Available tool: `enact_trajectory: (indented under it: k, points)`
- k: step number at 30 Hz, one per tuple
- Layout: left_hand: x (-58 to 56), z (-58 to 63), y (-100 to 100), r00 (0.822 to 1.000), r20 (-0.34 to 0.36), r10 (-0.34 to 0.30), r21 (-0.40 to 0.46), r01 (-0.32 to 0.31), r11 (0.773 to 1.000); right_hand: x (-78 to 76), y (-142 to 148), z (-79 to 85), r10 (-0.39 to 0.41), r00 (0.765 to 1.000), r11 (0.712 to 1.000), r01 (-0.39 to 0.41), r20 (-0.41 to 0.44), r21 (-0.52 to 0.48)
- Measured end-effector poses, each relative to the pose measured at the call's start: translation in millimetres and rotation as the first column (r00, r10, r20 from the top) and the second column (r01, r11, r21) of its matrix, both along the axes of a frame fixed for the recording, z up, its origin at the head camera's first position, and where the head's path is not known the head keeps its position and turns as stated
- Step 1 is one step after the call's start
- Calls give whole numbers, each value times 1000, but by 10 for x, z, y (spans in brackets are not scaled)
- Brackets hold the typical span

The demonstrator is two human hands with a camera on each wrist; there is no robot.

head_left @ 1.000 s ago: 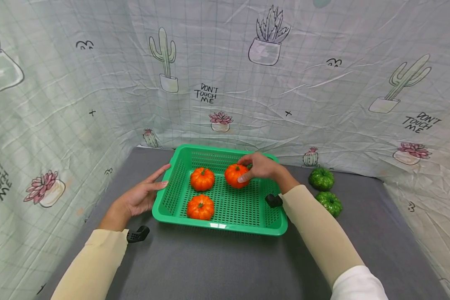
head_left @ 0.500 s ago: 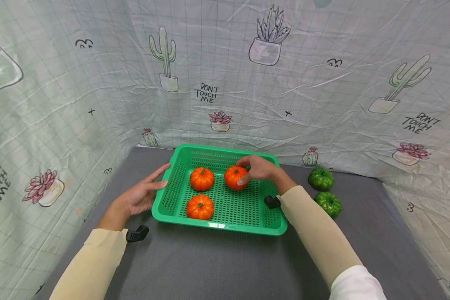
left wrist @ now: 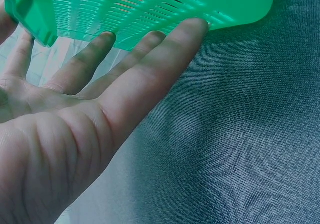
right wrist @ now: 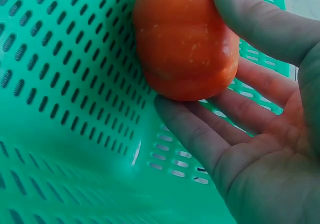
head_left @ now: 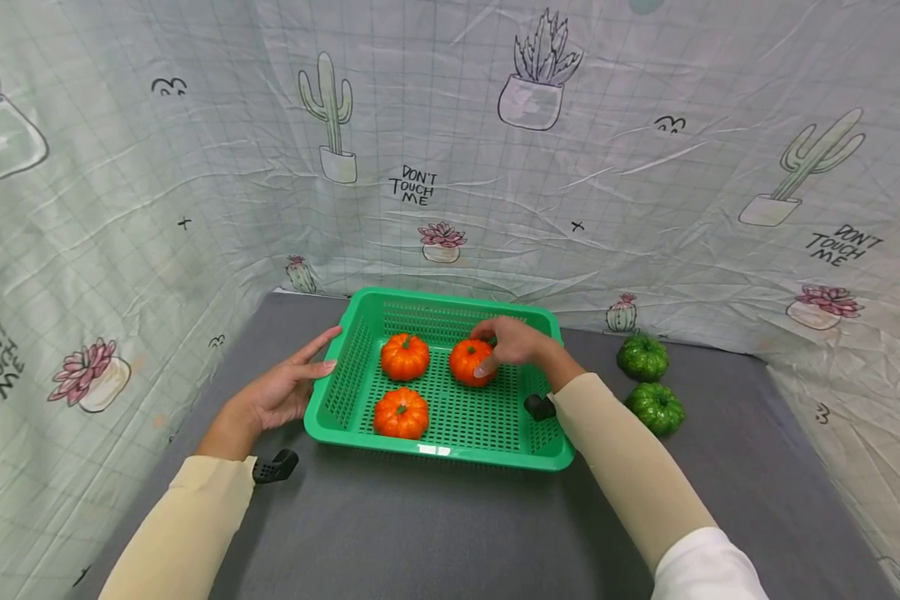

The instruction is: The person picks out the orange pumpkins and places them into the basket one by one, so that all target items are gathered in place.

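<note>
A green plastic basket (head_left: 435,451) with slotted walls lies in the middle of the head view. Inside it, my right hand (head_left: 517,342) holds a small orange pumpkin (head_left: 468,363) between thumb and fingers. The right wrist view shows that pumpkin (right wrist: 185,43) low over the slotted floor, fingers round its side. Two more orange pumpkins, one behind (head_left: 405,358) and one in front (head_left: 401,414), rest in the basket's left half. My left hand (head_left: 281,396) reaches to the basket's left wall; in the left wrist view its extended fingers (left wrist: 145,78) touch the basket's outside.
Two green pumpkins, a farther one (head_left: 642,358) and a nearer one (head_left: 656,408), sit on the grey cloth (head_left: 420,533) right of the basket, beside my right forearm. A plant-printed curtain (head_left: 450,150) hangs behind and along both sides.
My right hand and the pumpkin in it have come slightly down and nearer to me inside the basket. The left hand and the basket stay put.
</note>
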State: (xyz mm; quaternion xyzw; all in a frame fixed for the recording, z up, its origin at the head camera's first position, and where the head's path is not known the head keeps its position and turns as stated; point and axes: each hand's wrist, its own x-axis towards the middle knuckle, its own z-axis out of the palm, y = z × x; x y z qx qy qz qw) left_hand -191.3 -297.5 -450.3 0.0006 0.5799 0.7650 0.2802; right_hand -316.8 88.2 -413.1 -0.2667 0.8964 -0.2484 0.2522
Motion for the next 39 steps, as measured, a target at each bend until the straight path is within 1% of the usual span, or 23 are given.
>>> enact_trajectory:
  k: [7,10,12,14,17,20,23,25,28,30,39]
  points:
    - [-4,20,38,1000,-7,-5,-4,5,1000,12,25,-35,14,1000,1000,-14,-11,25]
    - [-8,24,47,1000,-11,-14,-4,14,1000,24,58,7,14,1000,999,-14,-1,29]
    - [-11,25,50,1000,-9,-15,-4,15,1000,32,98,59,12,1000,1000,-12,13,12]
    - [-16,29,51,1000,-4,-8,-5,8,1000,41,154,136,6,999,1000,-5,35,-25]
    - [-23,33,50,1000,-1,-4,-8,4,1000,56,264,258,-4,998,994,12,71,-112]
    - [-24,36,40,1000,3,-6,-8,6,1000,90,387,369,-13,994,980,34,106,-195]
    - [-17,36,22,1000,4,-10,-6,10,1000,127,509,440,-23,991,967,55,130,-250]
    - [-12,33,11,1000,4,-11,-5,11,1000,148,585,467,-34,989,958,73,144,-276]
    - [-4,28,5,1000,-1,-12,-7,12,1000,174,697,486,-42,989,952,83,144,-294]
    - [1,28,8,1000,0,-11,-7,11,1000,188,772,489,-40,990,949,80,136,-304]
    - [10,32,27,1000,-3,-12,-6,12,1000,282,1027,481,-77,987,928,124,143,-352]
